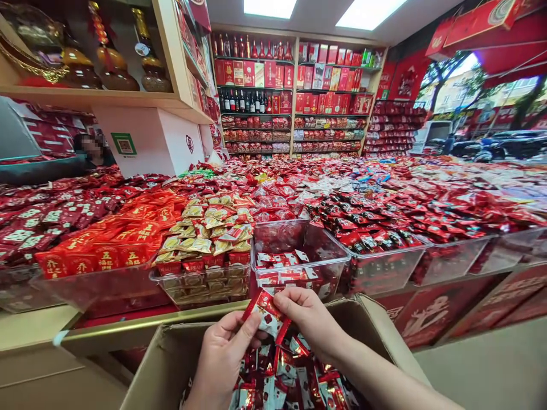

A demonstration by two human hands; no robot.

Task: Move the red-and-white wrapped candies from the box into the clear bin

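Note:
Between my two hands is a small red and white candy packet [268, 314]. My left hand [226, 344] pinches its lower left side between thumb and fingers. At its upper right edge, my right hand [308, 319] grips it the same way. Both hands are above an open cardboard box [149, 364] holding loose candy packets [294, 376] in the same red and white. Just beyond the hands stands a clear plastic bin [299, 267], partly filled with matching packets lying in rows [282, 260].
Left of that bin are heaped gold packets [213, 228] and red packets [123, 239]; dark red ones [371, 222] fill bins to the right. A white pillar [141, 142] rises at left, with a person [92, 147] behind. Shelves [294, 91] of bottles and boxes line the back wall.

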